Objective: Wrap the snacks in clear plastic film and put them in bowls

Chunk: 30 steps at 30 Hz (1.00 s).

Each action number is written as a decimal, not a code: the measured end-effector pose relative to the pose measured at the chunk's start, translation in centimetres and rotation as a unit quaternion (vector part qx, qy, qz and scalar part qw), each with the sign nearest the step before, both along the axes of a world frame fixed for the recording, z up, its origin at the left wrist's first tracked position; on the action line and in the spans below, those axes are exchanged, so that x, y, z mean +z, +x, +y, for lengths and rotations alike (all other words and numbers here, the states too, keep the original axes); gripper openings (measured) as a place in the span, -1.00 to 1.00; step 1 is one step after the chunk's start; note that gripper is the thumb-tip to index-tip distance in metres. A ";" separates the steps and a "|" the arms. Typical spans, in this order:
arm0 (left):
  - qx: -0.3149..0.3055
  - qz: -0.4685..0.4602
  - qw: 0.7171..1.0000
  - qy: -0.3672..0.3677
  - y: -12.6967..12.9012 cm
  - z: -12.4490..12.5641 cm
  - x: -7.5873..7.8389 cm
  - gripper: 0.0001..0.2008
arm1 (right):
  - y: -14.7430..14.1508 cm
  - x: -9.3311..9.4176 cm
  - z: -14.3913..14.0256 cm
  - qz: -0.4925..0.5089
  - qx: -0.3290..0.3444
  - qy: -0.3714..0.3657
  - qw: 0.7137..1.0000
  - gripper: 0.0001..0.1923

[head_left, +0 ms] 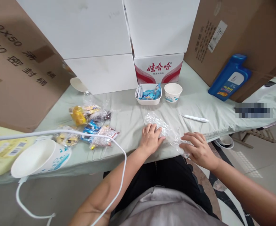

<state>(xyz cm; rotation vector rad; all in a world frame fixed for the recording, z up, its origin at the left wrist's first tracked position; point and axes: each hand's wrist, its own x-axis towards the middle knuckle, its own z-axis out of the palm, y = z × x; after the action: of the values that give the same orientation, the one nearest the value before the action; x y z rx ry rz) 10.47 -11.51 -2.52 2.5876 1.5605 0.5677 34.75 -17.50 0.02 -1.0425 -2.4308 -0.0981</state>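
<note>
Plastic bag (162,128), clear and crinkled, lies flat at the table's (128,116) near edge under our hands. Our left hand (151,138) presses it with fingers spread flat; our right hand (196,147) rests half-curled on its other end, gripping nothing. Behind stand a tray (148,94) and cup (173,92); a pen (195,118) lies right, snack packs (91,125) left.

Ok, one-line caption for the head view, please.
Both hands, left hand and right hand, rest on a clear plastic bag at the table edge, snack packets lying to the left.
</note>
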 end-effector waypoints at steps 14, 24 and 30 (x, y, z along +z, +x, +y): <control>-0.173 -0.232 0.956 -0.052 -2.1 1.1 -1.3 -0.66 | -7.8 1.7 14.8 0.199 -0.036 -0.386 0.900 -0.78; -0.105 -0.270 0.956 -0.052 -2.0 1.2 -1.6 -0.68 | -10.7 -2.5 17.1 0.132 -0.077 -0.229 0.962 -0.75; -0.094 -0.292 0.950 -0.054 -1.9 1.1 -1.7 -0.75 | -11.7 -2.8 16.8 0.077 -0.055 -0.166 0.982 -0.67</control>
<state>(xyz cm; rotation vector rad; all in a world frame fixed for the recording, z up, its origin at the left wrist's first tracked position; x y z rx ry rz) 8.59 -10.37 -4.20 2.1613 1.1024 1.0677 23.09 -0.68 -2.74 -1.2769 -2.2952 0.3519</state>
